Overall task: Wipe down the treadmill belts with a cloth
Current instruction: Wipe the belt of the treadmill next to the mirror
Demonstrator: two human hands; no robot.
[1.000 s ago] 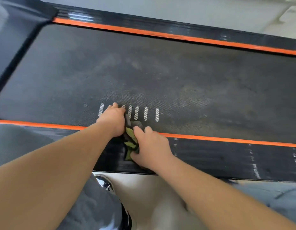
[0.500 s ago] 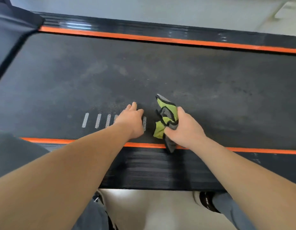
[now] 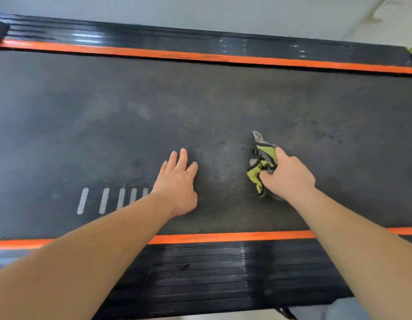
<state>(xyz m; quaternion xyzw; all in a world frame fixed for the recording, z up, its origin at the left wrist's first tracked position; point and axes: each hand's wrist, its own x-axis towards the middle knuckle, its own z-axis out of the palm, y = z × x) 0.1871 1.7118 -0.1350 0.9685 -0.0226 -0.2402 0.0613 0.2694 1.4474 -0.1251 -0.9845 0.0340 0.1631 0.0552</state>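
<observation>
Both hands have moved farther up the belt (image 3: 200, 100). I see the left hand (image 3: 178, 188) flat, fingers straight; the right hand (image 3: 288, 176) grips the cloth (image 3: 261, 162).

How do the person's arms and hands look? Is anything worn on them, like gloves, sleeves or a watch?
The left hand and the right hand wear no gloves. The left arm and the right arm are bare to the picture's edge, no sleeve in view. No watch, bracelet or ring shows.
</observation>
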